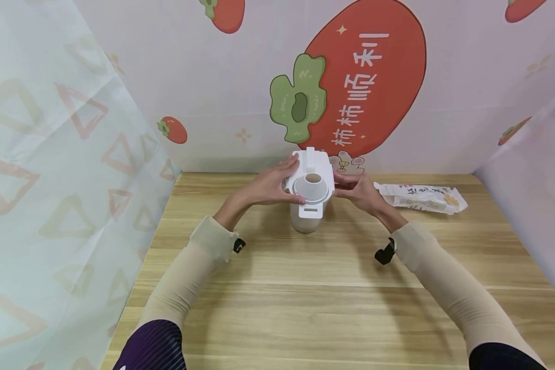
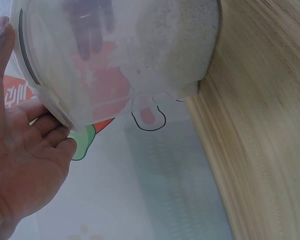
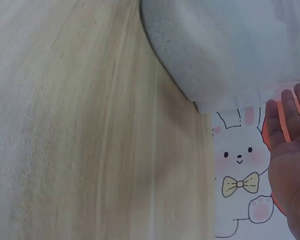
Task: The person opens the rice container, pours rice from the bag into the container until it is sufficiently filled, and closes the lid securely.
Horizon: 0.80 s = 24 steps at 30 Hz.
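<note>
A tall translucent storage container [image 1: 305,224] with a white lid [image 1: 322,172] stands on the table near the back wall. Its lid carries a round, cup-like spout cap and a slotted tab at the front. Pale grain [image 2: 190,35] shows low inside. My left hand [image 1: 275,184] grips the lid's left side, thumb at the front and fingers along the top. In the left wrist view, its lower fingers curl beneath the rim. At the right edge, my right hand [image 1: 361,192] holds the rim between thumb and forefinger; its other fingers [image 3: 275,125] extend beside the wall.
A white printed plastic packet [image 1: 421,199] lies on the wooden table [image 1: 305,303], right of the container. Patterned sheets with persimmons [image 1: 379,77] and a rabbit [image 3: 240,155] cover the walls close behind and at the sides.
</note>
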### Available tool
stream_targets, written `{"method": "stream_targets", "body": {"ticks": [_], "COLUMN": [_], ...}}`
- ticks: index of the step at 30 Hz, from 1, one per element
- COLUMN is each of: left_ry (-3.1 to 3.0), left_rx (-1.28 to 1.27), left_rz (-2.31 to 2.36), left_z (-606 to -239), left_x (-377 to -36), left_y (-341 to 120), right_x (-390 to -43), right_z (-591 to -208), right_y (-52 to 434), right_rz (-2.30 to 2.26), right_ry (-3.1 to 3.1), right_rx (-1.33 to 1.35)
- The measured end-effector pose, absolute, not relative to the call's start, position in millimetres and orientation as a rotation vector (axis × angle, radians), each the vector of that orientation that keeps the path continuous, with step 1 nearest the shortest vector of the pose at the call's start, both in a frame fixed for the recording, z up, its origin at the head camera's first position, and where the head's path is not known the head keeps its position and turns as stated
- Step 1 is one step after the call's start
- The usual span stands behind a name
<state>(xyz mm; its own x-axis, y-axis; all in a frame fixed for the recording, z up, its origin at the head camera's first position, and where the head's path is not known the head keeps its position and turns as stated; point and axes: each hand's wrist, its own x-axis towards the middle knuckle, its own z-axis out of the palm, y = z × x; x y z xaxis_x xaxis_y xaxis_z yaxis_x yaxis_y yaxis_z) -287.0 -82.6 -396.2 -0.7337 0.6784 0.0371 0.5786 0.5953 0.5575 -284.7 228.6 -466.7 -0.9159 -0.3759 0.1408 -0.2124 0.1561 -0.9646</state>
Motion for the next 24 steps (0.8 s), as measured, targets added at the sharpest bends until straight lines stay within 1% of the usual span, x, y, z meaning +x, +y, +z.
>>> {"method": "stream_targets", "body": {"ticks": [5,15,24], "left_ry": [2.630,2.636,2.609], "left_rx": [1.046,1.049,1.040], "left_rz": [0.812,0.814,0.819], "left_z": [-395.7,-394.7,-393.5], "left_x": [-286.2,-288.1,-288.4], "left_y": [-82.9,-85.6,-85.0], "right_x": [-283.4,-289.5,-292.3], "right_z": [-468.2,-463.8,-445.4], "right_y": [228.0,232.6,236.8], "right_rz": [-1.831,-1.757,-1.648], "right_ry": [2.283,2.306,2.408], "right_rx": [-0.557,-0.586,-0.581]}}
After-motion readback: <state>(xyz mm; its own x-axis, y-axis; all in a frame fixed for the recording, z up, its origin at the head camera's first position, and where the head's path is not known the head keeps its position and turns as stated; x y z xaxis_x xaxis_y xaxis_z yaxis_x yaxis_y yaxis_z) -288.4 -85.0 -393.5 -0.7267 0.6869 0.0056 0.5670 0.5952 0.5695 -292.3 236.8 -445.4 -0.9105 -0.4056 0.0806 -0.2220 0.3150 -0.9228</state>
